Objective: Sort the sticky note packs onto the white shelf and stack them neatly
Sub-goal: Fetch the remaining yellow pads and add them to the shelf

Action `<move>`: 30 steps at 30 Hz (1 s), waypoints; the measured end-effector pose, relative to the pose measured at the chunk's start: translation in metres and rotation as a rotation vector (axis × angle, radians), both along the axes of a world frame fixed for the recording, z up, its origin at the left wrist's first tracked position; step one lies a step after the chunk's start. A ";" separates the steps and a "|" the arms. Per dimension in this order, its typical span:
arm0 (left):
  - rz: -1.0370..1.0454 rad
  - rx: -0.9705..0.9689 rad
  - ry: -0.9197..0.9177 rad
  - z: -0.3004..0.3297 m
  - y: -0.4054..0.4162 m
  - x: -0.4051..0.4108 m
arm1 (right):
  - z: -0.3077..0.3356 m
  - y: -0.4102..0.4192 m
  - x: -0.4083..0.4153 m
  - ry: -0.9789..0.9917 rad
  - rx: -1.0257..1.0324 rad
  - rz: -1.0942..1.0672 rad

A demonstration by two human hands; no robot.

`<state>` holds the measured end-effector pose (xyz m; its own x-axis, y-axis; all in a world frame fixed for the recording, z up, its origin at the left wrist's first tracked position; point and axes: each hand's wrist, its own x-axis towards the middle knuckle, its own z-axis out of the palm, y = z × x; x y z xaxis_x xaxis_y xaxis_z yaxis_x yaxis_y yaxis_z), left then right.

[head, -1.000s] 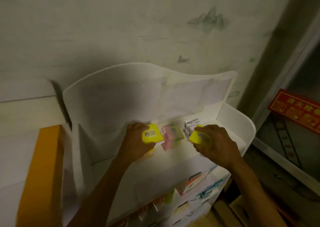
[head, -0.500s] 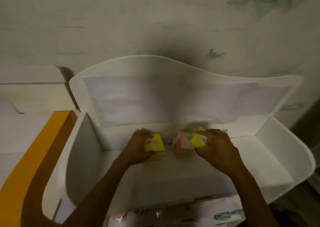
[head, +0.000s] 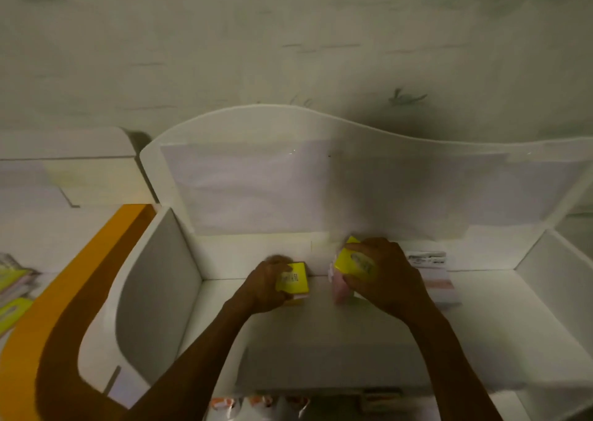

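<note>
On the top tier of the white shelf [head: 321, 334], my left hand [head: 263, 287] grips a yellow sticky note pack [head: 293, 282] that sits low on the shelf floor near the back wall. My right hand [head: 385, 276] holds a second yellow pack [head: 348, 261], tilted, on top of a pink pack [head: 340, 290]. Right of that hand stands a pale stack of packs with a printed label [head: 433, 279], partly hidden by my wrist.
The shelf has a wavy back panel [head: 321, 179] and side walls [head: 160, 292]. An orange board [head: 64, 308] stands to the left, with more yellow packs [head: 12, 311] at the far left edge. Lower shelf tiers hold packaged goods [head: 256, 403].
The view has tilted down and closer over the shelf. Both hands have lowered their yellow packs toward the shelf floor; the left pack now rests lower and flatter.
</note>
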<state>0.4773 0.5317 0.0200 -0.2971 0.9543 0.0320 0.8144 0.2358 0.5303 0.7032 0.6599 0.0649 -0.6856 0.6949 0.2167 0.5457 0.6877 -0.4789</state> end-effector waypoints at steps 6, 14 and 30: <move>0.095 -0.062 0.081 -0.009 0.011 0.010 | -0.005 0.008 0.005 0.008 -0.009 -0.003; 0.041 -0.161 0.138 -0.002 0.009 0.005 | 0.001 0.005 -0.023 0.007 -0.038 0.078; 0.163 -0.217 0.293 0.054 -0.065 -0.038 | -0.033 -0.015 -0.119 -0.227 -0.015 0.511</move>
